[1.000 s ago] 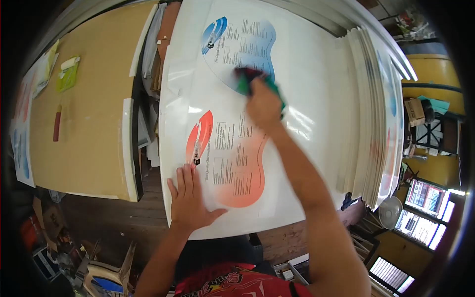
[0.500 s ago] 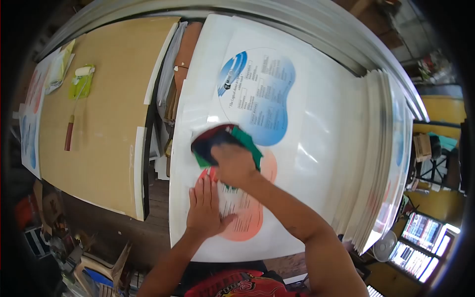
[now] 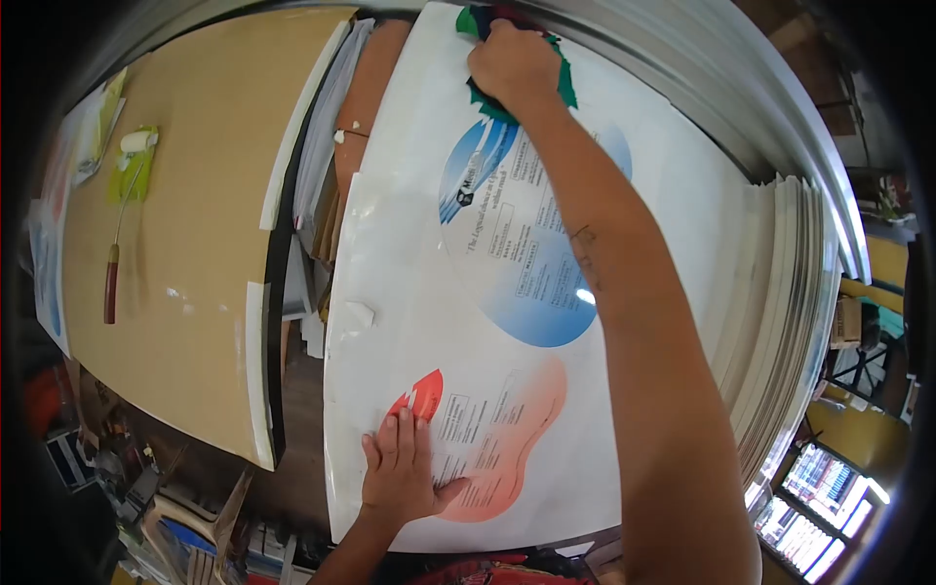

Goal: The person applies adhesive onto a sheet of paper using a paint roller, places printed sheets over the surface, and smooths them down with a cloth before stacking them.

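Note:
A large glossy white sheet (image 3: pixel 390 244) lies in front of me, printed with a blue rounded shape (image 3: pixel 546 312) and a red-orange rounded shape (image 3: pixel 507 478), both carrying small text. My right hand (image 3: pixel 517 66) is closed on a bunched green and dark cloth (image 3: pixel 568 88), pressed on the sheet's far end above the blue print. My left hand (image 3: pixel 405 468) rests flat with fingers spread on the near left of the sheet, over the edge of the red print. A small white scrap (image 3: pixel 360 313) sits near the sheet's left edge.
To the left, a brown-topped board (image 3: pixel 195 224) holds a paint roller (image 3: pixel 122 210) with a white head on a yellow-green piece. Between the surfaces are stacked papers and cardboard (image 3: pixel 366 97). Layered sheets (image 3: pixel 780 292) curl up on the right. A plastic chair (image 3: pixel 195 526) stands at lower left.
My right hand has carried the cloth from the middle of the sheet away to its far end, uncovering the red print's top. My left hand stays flat in nearly the same place.

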A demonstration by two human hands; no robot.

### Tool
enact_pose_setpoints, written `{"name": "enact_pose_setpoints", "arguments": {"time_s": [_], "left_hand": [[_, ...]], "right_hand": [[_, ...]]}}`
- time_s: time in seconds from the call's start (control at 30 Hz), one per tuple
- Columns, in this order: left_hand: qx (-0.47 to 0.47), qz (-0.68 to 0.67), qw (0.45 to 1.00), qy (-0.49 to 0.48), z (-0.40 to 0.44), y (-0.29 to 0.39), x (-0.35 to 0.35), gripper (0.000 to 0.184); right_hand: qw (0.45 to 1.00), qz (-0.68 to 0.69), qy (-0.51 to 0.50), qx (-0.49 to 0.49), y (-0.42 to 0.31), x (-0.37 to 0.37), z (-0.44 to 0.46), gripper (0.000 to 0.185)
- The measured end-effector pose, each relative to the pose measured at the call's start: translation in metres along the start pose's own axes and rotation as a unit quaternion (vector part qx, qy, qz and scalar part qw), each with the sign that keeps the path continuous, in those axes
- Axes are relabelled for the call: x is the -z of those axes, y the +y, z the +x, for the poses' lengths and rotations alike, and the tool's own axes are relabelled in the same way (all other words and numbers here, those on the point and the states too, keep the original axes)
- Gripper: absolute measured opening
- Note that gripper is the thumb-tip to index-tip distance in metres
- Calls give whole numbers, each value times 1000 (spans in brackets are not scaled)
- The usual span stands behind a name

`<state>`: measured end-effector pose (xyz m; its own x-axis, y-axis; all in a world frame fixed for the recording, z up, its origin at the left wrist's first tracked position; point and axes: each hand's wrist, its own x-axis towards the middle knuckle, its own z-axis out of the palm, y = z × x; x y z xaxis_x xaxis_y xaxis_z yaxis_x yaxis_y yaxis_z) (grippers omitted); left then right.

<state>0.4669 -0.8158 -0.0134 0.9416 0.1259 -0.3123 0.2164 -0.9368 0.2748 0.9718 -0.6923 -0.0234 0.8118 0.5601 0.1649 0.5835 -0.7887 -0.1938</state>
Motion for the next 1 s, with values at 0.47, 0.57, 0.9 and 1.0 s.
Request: {"name": "enact_pose_setpoints", "arguments": {"time_s": [0.47, 0.57, 0.9, 1.0], "left_hand": [[18, -36, 999, -28, -1, 0, 4, 123], [19, -48, 998, -42, 2, 3, 5, 123], [8, -52, 999, -2, 2, 0, 6, 118], [17, -63, 998, 23, 3, 0, 8, 108]], "right_hand": [[998, 12, 44, -53, 77, 35, -95, 21], [987, 67, 76, 127, 30, 62, -211, 17], [997, 69, -20, 19, 46, 49, -137, 28], [973, 124, -74, 182, 17, 55, -225, 44]]}}
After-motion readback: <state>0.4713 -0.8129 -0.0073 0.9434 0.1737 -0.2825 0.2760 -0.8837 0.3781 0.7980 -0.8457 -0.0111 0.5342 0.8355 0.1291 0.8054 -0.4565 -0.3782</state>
